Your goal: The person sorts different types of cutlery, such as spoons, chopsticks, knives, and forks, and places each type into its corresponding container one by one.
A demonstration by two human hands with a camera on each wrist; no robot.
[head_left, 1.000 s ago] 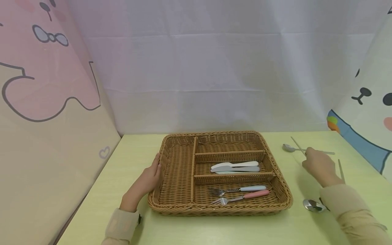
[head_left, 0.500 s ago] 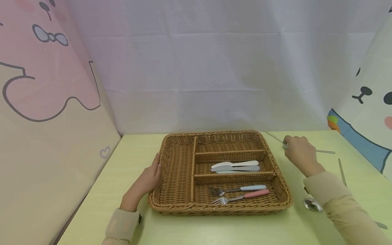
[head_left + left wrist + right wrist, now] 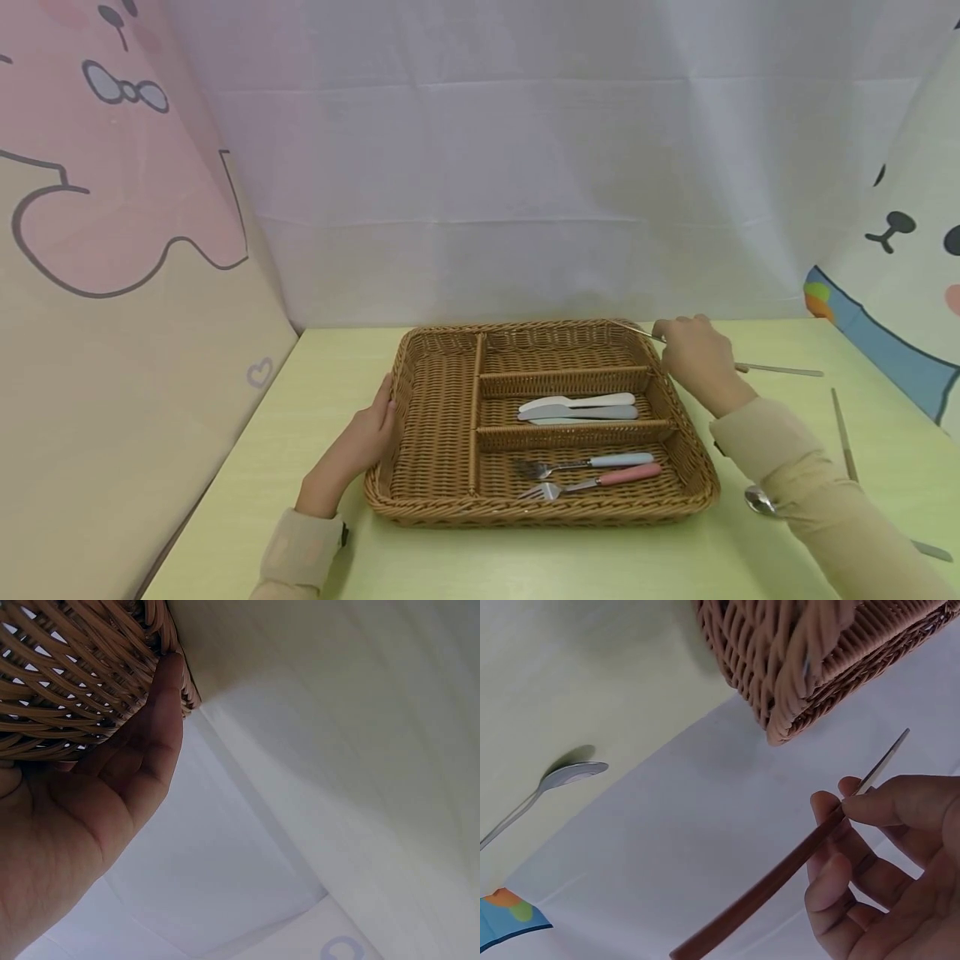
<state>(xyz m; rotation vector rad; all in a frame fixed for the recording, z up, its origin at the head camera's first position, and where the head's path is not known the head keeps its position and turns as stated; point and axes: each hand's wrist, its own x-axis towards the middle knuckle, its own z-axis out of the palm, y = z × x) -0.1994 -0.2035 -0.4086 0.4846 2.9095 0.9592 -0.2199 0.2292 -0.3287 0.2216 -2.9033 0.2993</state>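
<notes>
My right hand [image 3: 697, 358] pinches a chopstick [image 3: 757, 896] between thumb and fingers. The stick has a brown wooden thick end and a thin metal tip, which overlaps the basket's back right corner in the head view. A wicker cutlery basket [image 3: 474, 467] with several compartments stands in the middle of the table. My left hand [image 3: 367, 433] rests against its left side, fingers along the wicker [image 3: 67, 682]. Knives [image 3: 577, 412] lie in the middle right compartment. Two forks, one with a blue handle [image 3: 621, 460] and one with a pink handle [image 3: 628, 475], lie in the front one.
Behind the right hand lies a spoon [image 3: 574, 772], its handle [image 3: 787, 369] pointing right. A second spoon [image 3: 761, 500] is partly covered by the right sleeve. Another chopstick [image 3: 842, 425] lies at the right. Cloth walls [image 3: 480, 167] enclose the table's back and sides.
My right hand has carried the chopstick left from beside the back spoon to the basket's back right corner. The left hand and the basket have stayed put.
</notes>
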